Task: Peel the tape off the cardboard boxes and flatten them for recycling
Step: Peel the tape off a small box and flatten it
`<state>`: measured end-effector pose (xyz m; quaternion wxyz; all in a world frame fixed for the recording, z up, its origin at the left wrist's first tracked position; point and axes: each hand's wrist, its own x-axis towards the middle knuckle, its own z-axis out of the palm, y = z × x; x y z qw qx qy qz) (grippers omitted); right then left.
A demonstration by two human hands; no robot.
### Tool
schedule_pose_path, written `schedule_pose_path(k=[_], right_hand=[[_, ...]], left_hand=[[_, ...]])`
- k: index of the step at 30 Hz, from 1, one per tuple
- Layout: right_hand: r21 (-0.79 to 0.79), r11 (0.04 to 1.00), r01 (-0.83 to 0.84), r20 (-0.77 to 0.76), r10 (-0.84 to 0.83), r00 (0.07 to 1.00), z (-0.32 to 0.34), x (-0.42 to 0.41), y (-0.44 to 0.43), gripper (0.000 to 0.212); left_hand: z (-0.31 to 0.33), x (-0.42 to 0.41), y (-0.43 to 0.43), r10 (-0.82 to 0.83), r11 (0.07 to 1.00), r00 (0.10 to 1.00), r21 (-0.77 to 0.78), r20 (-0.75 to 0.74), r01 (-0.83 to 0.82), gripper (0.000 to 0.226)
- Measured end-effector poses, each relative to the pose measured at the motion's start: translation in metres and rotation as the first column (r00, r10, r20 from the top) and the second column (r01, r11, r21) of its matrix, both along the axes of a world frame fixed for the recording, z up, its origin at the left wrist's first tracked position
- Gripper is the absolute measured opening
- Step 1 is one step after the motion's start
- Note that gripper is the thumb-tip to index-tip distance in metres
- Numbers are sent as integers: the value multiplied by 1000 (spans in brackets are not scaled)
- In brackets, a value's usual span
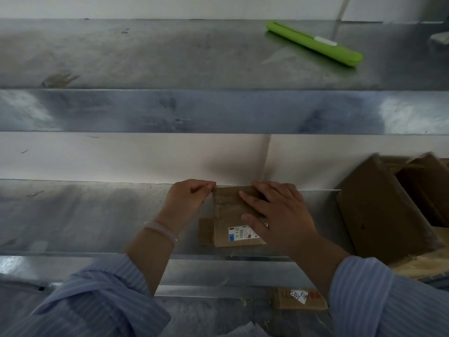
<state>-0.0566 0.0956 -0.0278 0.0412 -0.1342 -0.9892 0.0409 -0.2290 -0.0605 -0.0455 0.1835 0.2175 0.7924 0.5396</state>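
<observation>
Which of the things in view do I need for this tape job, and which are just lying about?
In the job: small cardboard box under the right hand; left hand pinching at its far left corner; larger cardboard boxes waiting at right.

Lying about: green case on upper shelf; labelled cardboard piece below.

Both forearms reach forward toward twelve o'clock, sleeves pushed back past the wrists. The left hand (188, 194) is curled, its fingers (206, 184) pinched together at the tips, pointing toward two o'clock (whether anything sits between them cannot be told). A pale band circles the left wrist. The right hand (279, 215) lies palm down, spread flat, its fingers (250, 199) splayed toward ten o'clock, thumb extended at nine o'clock.
</observation>
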Motion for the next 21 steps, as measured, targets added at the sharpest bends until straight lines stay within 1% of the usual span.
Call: schedule_pose_path(k=[1,2,3,5,7,9,10,14,15,16,17,19,20,21], right_hand=[[-3,1000,2,-3,-2,1000,0,0,0,63],[-3,1000,3,-6,-3,1000,0,0,0,63],[-2,1000,3,-8,-3,1000,1,0,-1,63],[2,1000,4,-7,-4,1000,1,0,-1,63],[3,1000,5,-2,-5,1000,1,-1,-1,64],[-4,1000,2,-12,-2,1000,1,0,-1,63],[-6,1000,1,-15,-1,1000,2,1,-1,63],[-15,1000,-7,-24,7,1000,1,1,-1,61],[-18,1000,-7,-30,7,1000,1,1,-1,60],[-18,1000,-7,-36,7,999,1,1,-1,60],[-16,1000,-7,-38,7,999,0,1,-1,59],[-19,1000,-8,-42,7,999,-1,1,0,59],[-21,1000,-8,-44,7,999,-1,1,0,59],[-20,1000,-9,-44,8,999,-1,1,0,59]], left_hand=[[2,-1,-1,-18,998,990,54,138,11,12],[4,-2,-1,-45,993,957,116,287,11,13],[6,-2,-1,-72,985,914,171,399,3,14],[7,-2,1,-88,982,869,191,487,-8,16],[8,-2,1,-110,988,859,153,501,37,20],[5,-3,-1,-134,990,885,89,446,105,21],[3,-3,-2,-118,993,901,67,416,99,20],[-6,3,2,28,996,921,69,390,-59,3],[-9,5,3,65,995,932,51,357,-88,4],[-13,6,4,100,994,955,6,281,-106,7],[-17,7,4,121,992,978,-54,170,-114,11],[-22,8,1,112,980,993,-165,-32,-115,18],[-24,8,-2,97,976,993,-188,-70,-108,19],[-25,8,-4,76,977,995,-194,-69,-88,18]])
